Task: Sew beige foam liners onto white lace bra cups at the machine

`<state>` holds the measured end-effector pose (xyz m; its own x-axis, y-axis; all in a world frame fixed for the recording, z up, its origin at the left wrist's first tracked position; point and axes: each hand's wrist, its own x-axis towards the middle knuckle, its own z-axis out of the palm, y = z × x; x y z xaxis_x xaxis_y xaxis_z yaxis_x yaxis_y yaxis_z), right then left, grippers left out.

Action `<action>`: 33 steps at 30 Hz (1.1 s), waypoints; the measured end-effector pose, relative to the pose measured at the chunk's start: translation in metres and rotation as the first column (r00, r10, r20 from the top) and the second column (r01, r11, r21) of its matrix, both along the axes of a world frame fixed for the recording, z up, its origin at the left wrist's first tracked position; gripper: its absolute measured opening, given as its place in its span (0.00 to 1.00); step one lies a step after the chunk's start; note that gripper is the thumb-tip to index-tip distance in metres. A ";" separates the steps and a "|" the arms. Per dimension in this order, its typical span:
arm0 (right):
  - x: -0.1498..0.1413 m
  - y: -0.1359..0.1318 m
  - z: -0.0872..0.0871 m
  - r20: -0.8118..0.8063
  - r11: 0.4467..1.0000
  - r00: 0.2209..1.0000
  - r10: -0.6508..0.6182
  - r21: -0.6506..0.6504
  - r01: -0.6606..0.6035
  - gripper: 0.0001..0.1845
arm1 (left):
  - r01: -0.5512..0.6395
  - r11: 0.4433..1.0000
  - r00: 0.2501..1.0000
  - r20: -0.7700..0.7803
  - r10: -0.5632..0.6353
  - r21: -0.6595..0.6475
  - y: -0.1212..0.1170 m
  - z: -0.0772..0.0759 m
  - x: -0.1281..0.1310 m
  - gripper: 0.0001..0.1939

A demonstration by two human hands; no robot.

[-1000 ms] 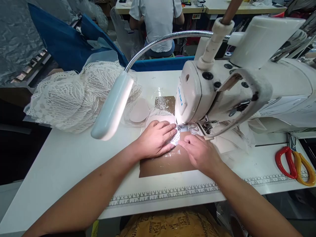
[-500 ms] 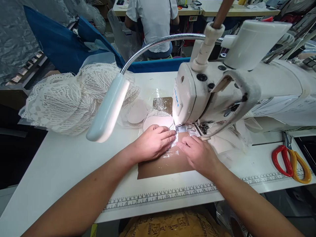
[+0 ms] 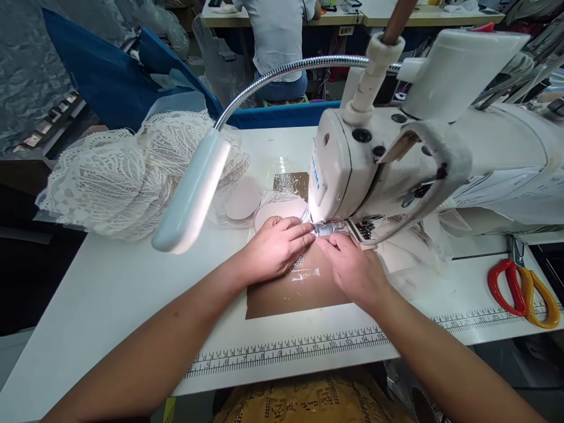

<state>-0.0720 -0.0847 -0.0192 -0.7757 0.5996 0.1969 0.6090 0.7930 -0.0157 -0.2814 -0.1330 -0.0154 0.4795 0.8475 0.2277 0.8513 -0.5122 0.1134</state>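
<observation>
At the needle area of the white sewing machine [image 3: 337, 164], a pale pink cup-shaped piece with lace edging [image 3: 282, 208] lies on the table. My left hand [image 3: 279, 247] presses flat on its near side, fingers stretched toward the presser foot [image 3: 326, 229]. Just right of those fingertips is my right hand [image 3: 355, 267], its fingers curled and thumb pressed in by the foot. What the right fingers pinch, if anything, is hidden. A brown taped sheet [image 3: 291, 296] lies beneath both hands.
Lace pieces [image 3: 110, 176] are heaped at the left under a gooseneck lamp [image 3: 194, 188]. Scissors with red and yellow handles [image 3: 524, 291] lie at the right. A printed ruler [image 3: 299, 351] runs along the front edge. A person [image 3: 279, 41] sits beyond the table.
Both hands have shifted slightly toward the presser foot, the right one more. White lace that showed between them is now mostly out of sight. The person behind has leaned right.
</observation>
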 end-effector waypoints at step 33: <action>0.021 0.003 0.004 -0.273 0.979 0.948 0.161 -0.076 -0.188 0.17 | -0.020 0.985 0.996 0.082 0.035 -0.173 -0.020 0.021 0.022 0.16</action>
